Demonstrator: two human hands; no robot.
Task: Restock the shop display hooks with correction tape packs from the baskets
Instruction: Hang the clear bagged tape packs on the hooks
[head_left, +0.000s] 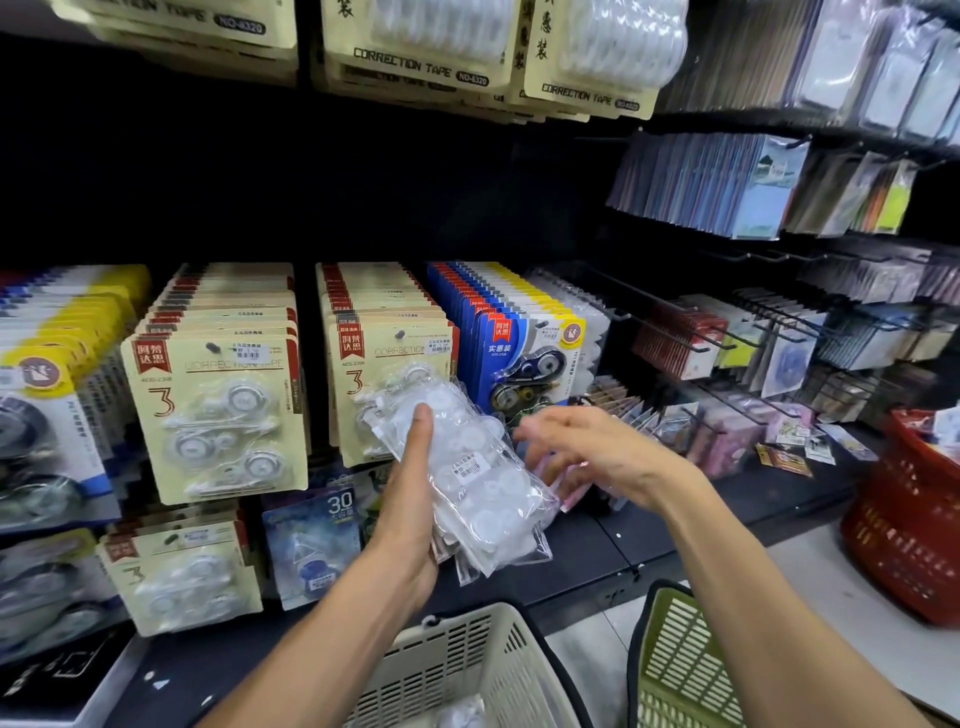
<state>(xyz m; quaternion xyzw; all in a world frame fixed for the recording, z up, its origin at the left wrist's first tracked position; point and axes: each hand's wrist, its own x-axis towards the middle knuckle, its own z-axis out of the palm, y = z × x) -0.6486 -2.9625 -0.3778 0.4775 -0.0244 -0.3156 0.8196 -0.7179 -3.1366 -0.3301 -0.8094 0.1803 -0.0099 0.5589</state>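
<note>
My left hand (410, 499) grips a stack of clear plastic correction tape packs (467, 478) from below, thumb pressed on the top pack, in front of the display. My right hand (587, 452), blurred, hovers just right of the stack with fingers spread and holds nothing I can see. Behind the stack hang beige three-piece correction tape cards (218, 405) and a second beige row (384, 358). Blue-and-yellow cards (524, 353) hang to their right. A cream basket (457, 670) sits below my arms with a few clear packs at its bottom.
A green basket (680, 670) stands right of the cream one. A red basket (914, 525) sits on the white ledge at the right. Bare black hooks (675, 332) jut out right of the blue cards. More cards (426, 52) hang overhead.
</note>
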